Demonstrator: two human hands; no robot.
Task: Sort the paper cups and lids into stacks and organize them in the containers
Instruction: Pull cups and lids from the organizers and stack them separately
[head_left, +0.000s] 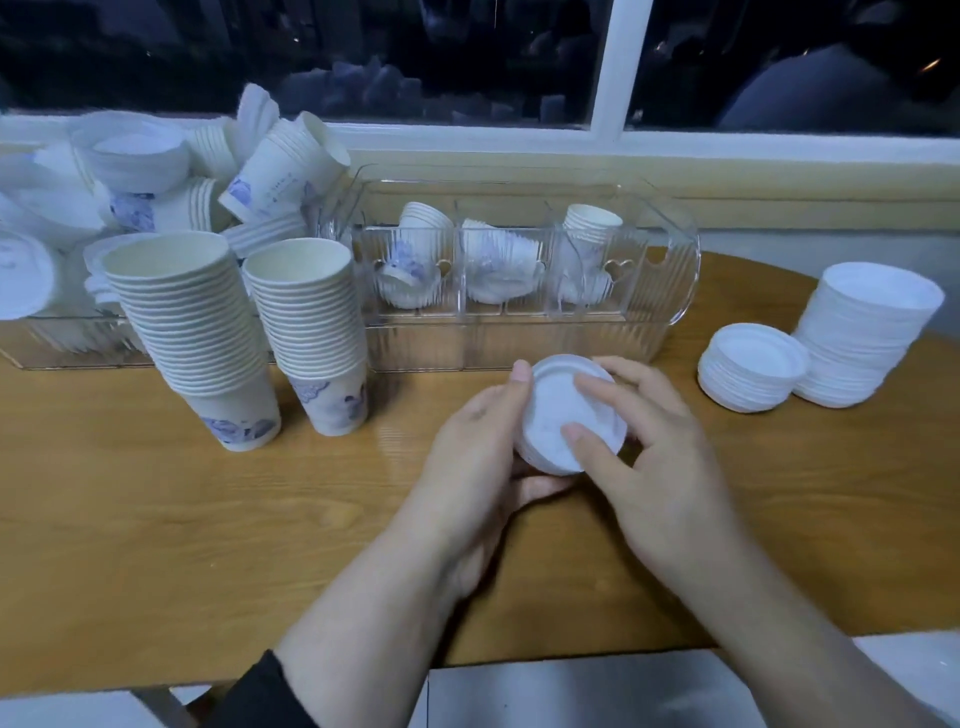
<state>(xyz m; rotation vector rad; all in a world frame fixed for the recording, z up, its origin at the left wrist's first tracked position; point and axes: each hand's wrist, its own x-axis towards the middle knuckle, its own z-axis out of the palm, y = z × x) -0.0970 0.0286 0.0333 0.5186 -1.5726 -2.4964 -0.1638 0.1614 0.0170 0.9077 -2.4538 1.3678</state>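
Fingers: those of the right hand are lying spread across the top of a small stack of lids, pressing it down; those of the left hand are curling under and around its left edge, thumb on the rim. The stack is being held just above the tabletop, in front of the clear divided box, probably so the lids are squaring up into one neat pile before being set down.

Far left: loose pile of cups and lids is lying jumbled in and over a clear tray, unsorted stock waiting its turn.

Left of centre: two tall stacks of cups are standing upright on the tabletop, nested, the left one leaning slightly; apparently sorted and awaiting a container.

Centre: clear divided box is holding short groups of cups and what look like lids in three compartments; exact contents are hard to tell through the ribbed wall.

Right: low stack of lids is touching a taller stack of lids, both standing on the tabletop well apart from the cups, likely keeping the two kinds separate.

Judgement: sorting is partly done; much of the pile remains.
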